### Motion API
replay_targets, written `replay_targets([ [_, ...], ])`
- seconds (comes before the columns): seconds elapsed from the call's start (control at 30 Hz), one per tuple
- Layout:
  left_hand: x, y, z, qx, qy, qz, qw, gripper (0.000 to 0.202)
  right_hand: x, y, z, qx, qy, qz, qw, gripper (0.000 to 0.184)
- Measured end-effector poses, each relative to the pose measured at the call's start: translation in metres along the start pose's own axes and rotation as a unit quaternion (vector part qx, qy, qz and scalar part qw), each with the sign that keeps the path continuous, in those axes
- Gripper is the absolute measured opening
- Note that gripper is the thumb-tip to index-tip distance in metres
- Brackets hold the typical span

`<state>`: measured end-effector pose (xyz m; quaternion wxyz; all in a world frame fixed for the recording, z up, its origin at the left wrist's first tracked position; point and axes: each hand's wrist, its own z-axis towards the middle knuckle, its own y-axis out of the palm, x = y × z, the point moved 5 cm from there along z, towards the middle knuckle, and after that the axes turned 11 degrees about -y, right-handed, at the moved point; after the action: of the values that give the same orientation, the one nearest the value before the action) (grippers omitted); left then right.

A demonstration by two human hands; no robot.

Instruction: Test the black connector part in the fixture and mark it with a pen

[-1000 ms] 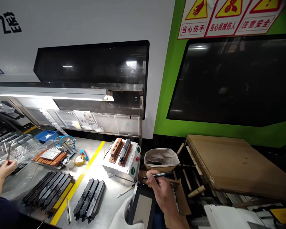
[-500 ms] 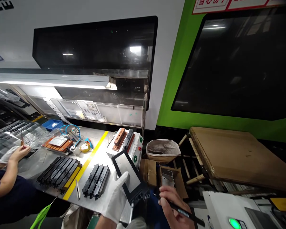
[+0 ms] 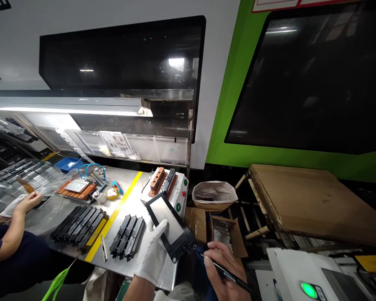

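Observation:
My left hand [image 3: 153, 251], in a white glove, grips a black rectangular plastic frame [image 3: 176, 217] with a pale panel, thumb across its face. The frame is tilted, its thicker end with small lugs low on the right. Bare, my right hand [image 3: 222, 265] pinches a slim black pen-like tool [image 3: 230, 274]. Its thin tip points at the frame's lower right corner; whether they touch I cannot tell. Left of my glove, several black slotted bars [image 3: 127, 237] lie in a row on the metal table [image 3: 113, 267]. A slim cutter [image 3: 104, 248] lies beside them.
More black bars [image 3: 78, 229] lie beyond the yellow tape line [image 3: 117, 210]. A fixture box [image 3: 181, 196] with buttons stands at the table's right end. Further right are a lined bin [image 3: 214, 194], a cardboard box [image 3: 235, 238] and a brown board [image 3: 319, 200]. A co-worker's hands [image 3: 26, 202] work at the left.
The frame has turned and risen slightly in my left hand. My right hand has moved a little left, bringing the tool's tip nearer the frame's corner. The co-worker's hand has lifted an amber strip.

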<state>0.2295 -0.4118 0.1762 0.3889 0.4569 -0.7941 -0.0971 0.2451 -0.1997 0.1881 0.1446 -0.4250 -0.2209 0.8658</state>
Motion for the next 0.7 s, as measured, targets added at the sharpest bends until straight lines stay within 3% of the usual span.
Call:
replay_targets([
  [0.1, 0.003, 0.002, 0.000, -0.019, 0.017, -0.008, 1.000, 0.062, -0.008, 0.002, 0.002, -0.022, -0.044, 0.007, 0.999, 0.011],
  [0.23, 0.004, 0.007, -0.002, -0.064, 0.032, 0.011, 0.997, 0.057, -0.022, 0.023, 0.003, -0.089, -0.127, 0.028, 0.988, 0.013],
  [0.43, 0.003, 0.008, -0.006, -0.066, 0.034, 0.012, 0.997, 0.055, -0.028, 0.043, -0.002, -0.031, -0.104, 0.073, 0.991, 0.012],
  [0.6, 0.003, -0.002, -0.002, -0.046, 0.023, -0.008, 0.999, 0.059, -0.030, 0.029, 0.006, -0.060, -0.163, 0.055, 0.983, 0.014],
  [0.7, 0.000, -0.011, 0.005, -0.018, -0.026, -0.036, 0.999, 0.047, -0.026, 0.007, 0.008, 0.028, -0.124, 0.132, 0.983, 0.017],
])
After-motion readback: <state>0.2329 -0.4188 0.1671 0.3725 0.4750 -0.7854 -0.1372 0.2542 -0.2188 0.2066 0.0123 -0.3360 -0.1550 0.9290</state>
